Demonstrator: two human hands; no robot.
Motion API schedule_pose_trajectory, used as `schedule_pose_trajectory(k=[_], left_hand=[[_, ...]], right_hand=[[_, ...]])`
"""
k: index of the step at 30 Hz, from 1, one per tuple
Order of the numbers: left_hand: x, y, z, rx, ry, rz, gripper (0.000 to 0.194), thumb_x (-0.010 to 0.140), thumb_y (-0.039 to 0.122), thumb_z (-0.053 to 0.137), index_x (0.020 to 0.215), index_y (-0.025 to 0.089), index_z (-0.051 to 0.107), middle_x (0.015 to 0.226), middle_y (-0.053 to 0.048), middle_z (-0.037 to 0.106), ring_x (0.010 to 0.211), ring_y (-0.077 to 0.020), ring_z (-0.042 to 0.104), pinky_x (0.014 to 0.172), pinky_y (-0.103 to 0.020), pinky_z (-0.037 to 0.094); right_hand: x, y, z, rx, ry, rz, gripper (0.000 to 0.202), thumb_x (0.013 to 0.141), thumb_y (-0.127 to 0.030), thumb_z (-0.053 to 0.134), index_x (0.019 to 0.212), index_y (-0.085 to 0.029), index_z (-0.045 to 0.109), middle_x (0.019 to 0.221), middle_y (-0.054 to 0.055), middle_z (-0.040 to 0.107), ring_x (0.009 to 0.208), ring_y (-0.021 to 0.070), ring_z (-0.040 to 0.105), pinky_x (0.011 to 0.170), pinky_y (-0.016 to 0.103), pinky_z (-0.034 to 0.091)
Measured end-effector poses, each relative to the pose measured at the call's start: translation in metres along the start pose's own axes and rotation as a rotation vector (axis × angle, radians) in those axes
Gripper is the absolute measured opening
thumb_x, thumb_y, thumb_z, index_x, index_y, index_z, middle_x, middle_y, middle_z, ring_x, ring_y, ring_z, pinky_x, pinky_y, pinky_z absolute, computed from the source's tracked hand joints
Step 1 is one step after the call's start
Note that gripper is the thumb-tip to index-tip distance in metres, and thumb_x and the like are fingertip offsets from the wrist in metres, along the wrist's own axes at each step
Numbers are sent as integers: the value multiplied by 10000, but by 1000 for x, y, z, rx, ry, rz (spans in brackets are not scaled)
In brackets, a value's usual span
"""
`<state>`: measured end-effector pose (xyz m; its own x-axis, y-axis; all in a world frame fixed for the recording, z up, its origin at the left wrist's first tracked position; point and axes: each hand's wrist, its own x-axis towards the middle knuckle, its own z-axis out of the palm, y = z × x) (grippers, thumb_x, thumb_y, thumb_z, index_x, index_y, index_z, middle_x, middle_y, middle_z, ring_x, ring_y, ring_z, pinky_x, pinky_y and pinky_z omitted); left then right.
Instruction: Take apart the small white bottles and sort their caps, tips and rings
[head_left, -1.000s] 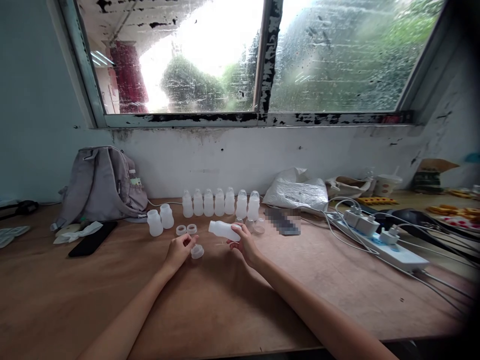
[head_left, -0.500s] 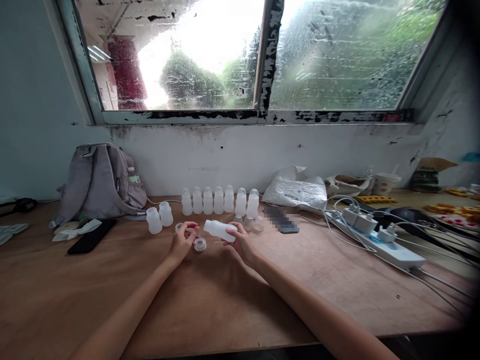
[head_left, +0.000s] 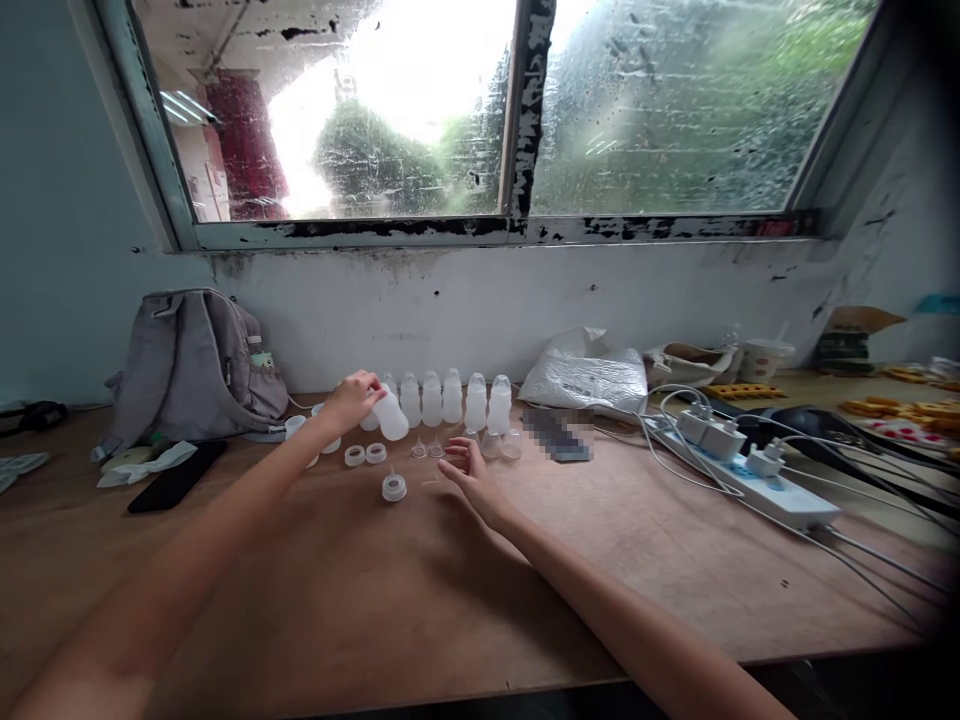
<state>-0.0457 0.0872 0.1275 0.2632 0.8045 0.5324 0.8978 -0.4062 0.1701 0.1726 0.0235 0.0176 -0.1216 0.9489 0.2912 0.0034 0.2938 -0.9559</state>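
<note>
Head view: our left hand (head_left: 351,402) pinches a tilted feeding bottle (head_left: 394,418) at its top, base toward our empty, loosely spread right hand (head_left: 478,482).

You seem to be in an old workroom: wooden table (head_left: 315,620) at six o'clock, dirty window (head_left: 660,150) at twelve, grey backpack (head_left: 184,355) at ten, power strip (head_left: 784,499) with plugs (head_left: 726,441) at two.

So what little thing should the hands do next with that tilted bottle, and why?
Probably lower the tilted bottle and stand it straight on the table. The left hand grips it near its top, and the standing bottles beside it are upright in a row. The right hand looks empty.
</note>
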Motion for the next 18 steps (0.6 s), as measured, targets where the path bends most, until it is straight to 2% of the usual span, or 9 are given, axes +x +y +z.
schedule_pose_trajectory(k=[3, 7, 13, 18], left_hand=[[13, -24, -3, 241, -50, -62, 189, 787, 304, 433, 809, 174, 568, 875, -55, 562, 778, -181, 540, 681, -259, 372], [17, -45, 12, 396, -113, -164, 204, 802, 277, 408, 838, 149, 562, 893, -91, 571, 794, -206, 552, 684, -274, 367], [9, -57, 44, 445, -117, -226, 220, 810, 180, 360, 861, 91, 554, 896, -142, 576, 831, -240, 548, 712, -316, 356], [8, -60, 53, 473, -117, -239, 213, 814, 180, 359, 882, 96, 542, 909, -136, 578, 877, -237, 530, 750, -322, 349]], right_hand=[[-1, 5, 1, -91, -37, -41, 384, 703, -356, 538, 1020, -214, 376, 1022, 58, 447, 775, 124, 536, 709, 306, 459], [-2, 11, 2, -186, -51, -76, 368, 716, -338, 521, 1029, -213, 373, 1029, 61, 442, 744, 119, 533, 690, 310, 464], [-1, 13, -1, -279, -40, -88, 359, 720, -326, 509, 1033, -205, 383, 1026, 67, 447, 766, 132, 519, 688, 320, 466], [0, 15, -2, -326, -52, -95, 348, 722, -315, 501, 1031, -201, 388, 1031, 70, 444, 763, 130, 515, 681, 312, 466]])
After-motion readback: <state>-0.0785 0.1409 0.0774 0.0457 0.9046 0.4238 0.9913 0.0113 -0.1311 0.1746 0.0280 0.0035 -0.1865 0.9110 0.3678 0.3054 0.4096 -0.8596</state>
